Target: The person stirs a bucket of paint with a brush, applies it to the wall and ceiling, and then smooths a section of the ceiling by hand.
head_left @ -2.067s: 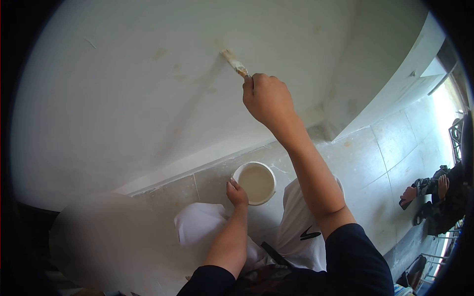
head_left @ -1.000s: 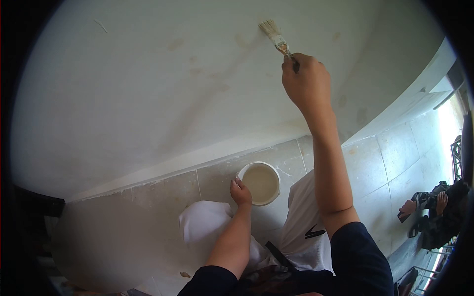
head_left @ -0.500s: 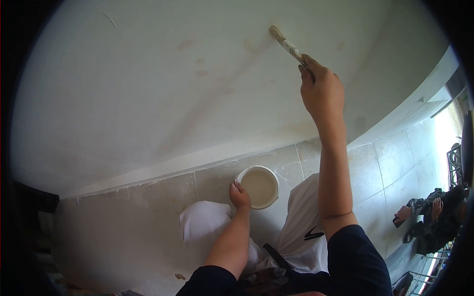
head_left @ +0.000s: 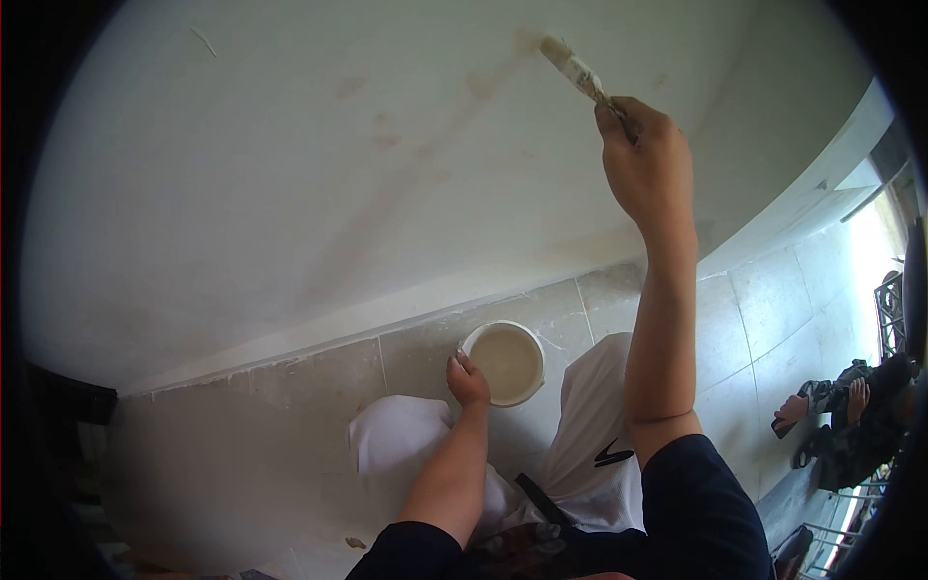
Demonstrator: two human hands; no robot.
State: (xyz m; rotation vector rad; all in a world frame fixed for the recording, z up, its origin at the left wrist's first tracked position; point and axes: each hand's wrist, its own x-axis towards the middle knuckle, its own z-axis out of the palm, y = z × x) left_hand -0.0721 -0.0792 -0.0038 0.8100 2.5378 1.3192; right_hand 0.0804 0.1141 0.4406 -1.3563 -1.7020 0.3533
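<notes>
Raised at the upper right, my right hand (head_left: pixel 650 145) is closed round the handle of a paintbrush (head_left: pixel 578 73). The bristles point up and left, at or close to the pale wall (head_left: pixel 290 174), beside a brownish damp-looking patch. Low in the middle, my left hand (head_left: pixel 468 379) grips the left rim of a round white bucket (head_left: pixel 506 363). Pale, cloudy liquid shows inside the bucket, which is between my knees and the wall's foot.
Grey floor tiles (head_left: pixel 425 362) run along the wall's base. At the far right sits another person in dark patterned clothing (head_left: pixel 851 435), hands showing, near a metal rack (head_left: pixel 889 309). A small brown scrap (head_left: pixel 355 543) lies at the bottom.
My right hand has moved slightly right with the brush, whose tip has shifted a little right and up from the brownish patch. My left hand stays on the bucket.
</notes>
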